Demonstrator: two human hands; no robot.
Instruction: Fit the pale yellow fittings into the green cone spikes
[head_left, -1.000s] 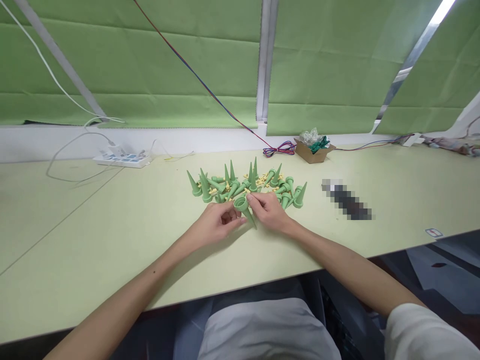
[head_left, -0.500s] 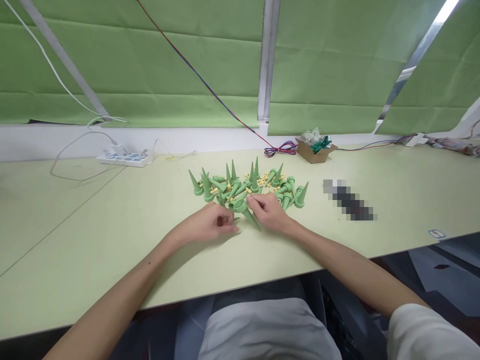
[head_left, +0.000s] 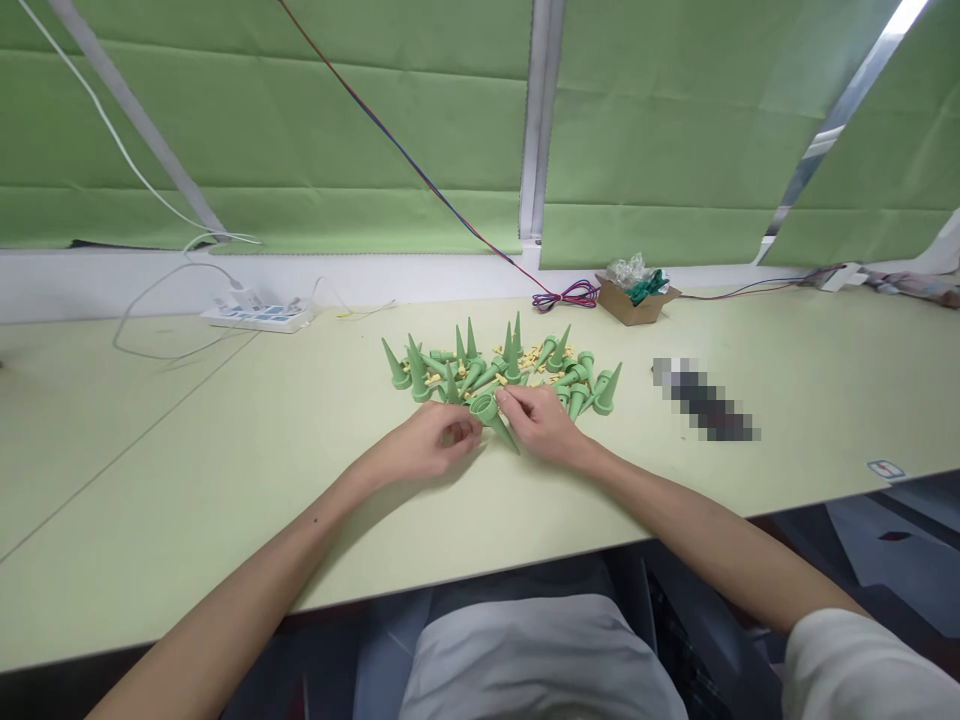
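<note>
A green plastic watering spike [head_left: 484, 407], hollow and threaded at its wide end, is held tilted between my hands, its point down to the right. My right hand [head_left: 541, 423] pinches it near the rim. A tiny pale bit shows at those fingertips, too small to name. From the other side my left hand [head_left: 435, 440] has its fingers curled against the rim, partly hidden. Just behind lies a pile of similar green spikes [head_left: 418, 375], some upright on their wide ends, others on their sides. Small yellow plastic pieces [head_left: 529, 358] are scattered among them.
Along the back stand a white power strip [head_left: 259, 318], a coiled red-and-blue wire [head_left: 566, 296] and a small cardboard box [head_left: 634, 305] with plastic wrapping inside. A pixelated dark object [head_left: 705, 402] lies right of the pile. The table's front edge [head_left: 480, 572] runs close to my body.
My left hand has moved up and right, bringing its fingertips to the rim of the spike. My right hand keeps its grip on the spike. The view has shifted slightly.
</note>
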